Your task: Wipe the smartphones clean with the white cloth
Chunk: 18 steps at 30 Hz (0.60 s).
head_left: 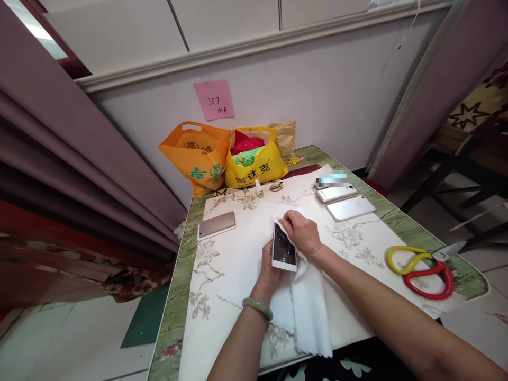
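A white smartphone (pixel 284 248) with a dark, cracked screen is tilted up over the middle of the table. My left hand (pixel 269 270), with a green bangle at the wrist, grips it from the left and underneath. My right hand (pixel 300 232) is closed on a fold of white cloth (pixel 311 312) at the phone's upper right edge. The cloth runs behind the phone and hangs down toward the table's front edge. Part of my left hand's fingers is hidden behind the phone.
A rose-gold phone (pixel 217 225) lies left; two pale phones (pixel 351 208) and a blurred item (pixel 331 180) lie right. Scissors (pixel 428 270) with red and yellow handles rest near the right edge. Behind stand an orange bag (pixel 206 164), a yellow bag (pixel 257 166) and a small bottle (pixel 259 188).
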Motion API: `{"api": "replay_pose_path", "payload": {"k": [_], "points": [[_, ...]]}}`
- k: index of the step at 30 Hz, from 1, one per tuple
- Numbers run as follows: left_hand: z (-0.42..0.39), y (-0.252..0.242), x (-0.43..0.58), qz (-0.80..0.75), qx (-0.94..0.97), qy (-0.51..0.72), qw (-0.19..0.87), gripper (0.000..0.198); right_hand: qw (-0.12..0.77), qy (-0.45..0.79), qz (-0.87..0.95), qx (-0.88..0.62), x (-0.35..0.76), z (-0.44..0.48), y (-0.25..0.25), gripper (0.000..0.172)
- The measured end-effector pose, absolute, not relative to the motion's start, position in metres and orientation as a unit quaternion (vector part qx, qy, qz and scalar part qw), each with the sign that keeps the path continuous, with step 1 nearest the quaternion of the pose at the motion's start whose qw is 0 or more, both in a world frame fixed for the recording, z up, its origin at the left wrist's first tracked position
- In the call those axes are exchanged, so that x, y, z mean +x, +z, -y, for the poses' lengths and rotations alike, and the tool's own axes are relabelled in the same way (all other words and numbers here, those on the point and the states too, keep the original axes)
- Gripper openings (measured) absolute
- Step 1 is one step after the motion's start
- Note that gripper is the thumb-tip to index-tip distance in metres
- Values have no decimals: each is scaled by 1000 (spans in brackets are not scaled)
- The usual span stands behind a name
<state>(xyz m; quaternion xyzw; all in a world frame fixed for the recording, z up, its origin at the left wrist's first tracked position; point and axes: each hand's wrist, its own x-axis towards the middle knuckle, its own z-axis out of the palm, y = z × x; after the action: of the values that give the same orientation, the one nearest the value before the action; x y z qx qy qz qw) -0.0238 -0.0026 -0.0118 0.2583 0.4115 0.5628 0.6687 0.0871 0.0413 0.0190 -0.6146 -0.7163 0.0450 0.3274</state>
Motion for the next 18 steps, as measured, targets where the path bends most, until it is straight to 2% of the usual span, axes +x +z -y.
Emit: {"api": "replay_pose_path", "payload": {"k": [9,13,18], "points": [[5,-7,-28,-390,281,583,655,24,388,207,783,-441,96,9,15,27],[4,-12,-25,-387,249,589,665,25,389,241,732,-504,83,-1,27,24],[3,-11,-23,-373,193,561,714,22,412,179,670,-591,77,-26,28,22]]}}
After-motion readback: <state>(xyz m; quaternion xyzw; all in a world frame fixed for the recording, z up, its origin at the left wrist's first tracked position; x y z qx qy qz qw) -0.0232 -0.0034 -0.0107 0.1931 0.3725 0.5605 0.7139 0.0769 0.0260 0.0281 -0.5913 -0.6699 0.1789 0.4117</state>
